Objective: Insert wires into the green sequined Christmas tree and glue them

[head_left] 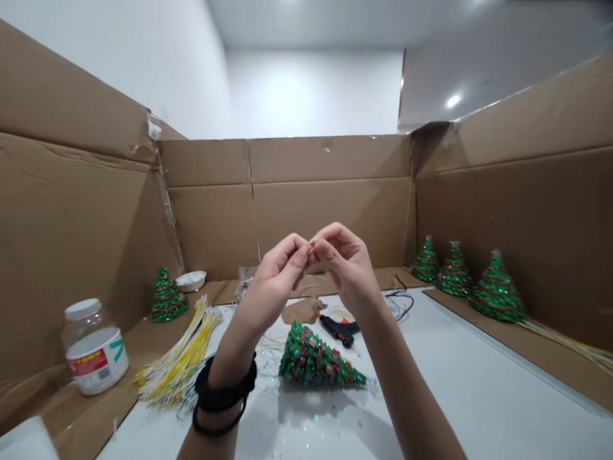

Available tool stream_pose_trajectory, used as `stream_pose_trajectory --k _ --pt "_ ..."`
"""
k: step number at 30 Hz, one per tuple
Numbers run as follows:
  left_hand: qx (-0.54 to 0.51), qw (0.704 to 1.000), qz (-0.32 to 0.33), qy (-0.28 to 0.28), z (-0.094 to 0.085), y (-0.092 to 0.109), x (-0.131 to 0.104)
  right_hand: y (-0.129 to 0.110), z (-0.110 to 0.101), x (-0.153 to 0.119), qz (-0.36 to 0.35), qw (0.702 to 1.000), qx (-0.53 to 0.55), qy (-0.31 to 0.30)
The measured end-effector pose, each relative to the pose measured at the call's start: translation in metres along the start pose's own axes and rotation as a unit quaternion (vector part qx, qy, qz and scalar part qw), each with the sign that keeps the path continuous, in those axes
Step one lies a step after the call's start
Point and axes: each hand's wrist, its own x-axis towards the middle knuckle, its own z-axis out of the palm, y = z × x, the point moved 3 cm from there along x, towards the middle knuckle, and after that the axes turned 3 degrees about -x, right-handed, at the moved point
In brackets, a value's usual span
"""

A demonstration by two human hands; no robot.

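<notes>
While my left hand (278, 275) and right hand (345, 265) meet at the fingertips, I'm pinching a tiny yellowish piece (311, 249) between them, too small to identify. Green tree (316, 359) lies on its side below, nearer me. Far left: white bowl (193, 287), whitish contents. Near left: lidded jar (94, 350), contents unclear.

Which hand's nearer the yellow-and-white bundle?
Left. The left hand is raised, to the right of the bundle in the head view; the right hand is farther right, beyond the left.
</notes>
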Motion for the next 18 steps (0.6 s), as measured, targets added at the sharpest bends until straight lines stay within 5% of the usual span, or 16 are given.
stream_pose_trajectory --k 6,11,18 --pt "0.022 0.999 -0.029 -0.006 -0.002 -0.002 -0.003 -0.004 -0.007 0.0 -0.02 0.995 -0.095 0.007" --pt "0.128 0.991 0.005 0.043 0.0 -0.001 -0.003 -0.01 -0.013 -0.001 -0.013 0.98 -0.196 0.021" --pt "0.206 0.977 0.011 0.06 0.006 0.0 -0.007 -0.018 -0.009 -0.001 -0.039 0.952 -0.302 -0.022"
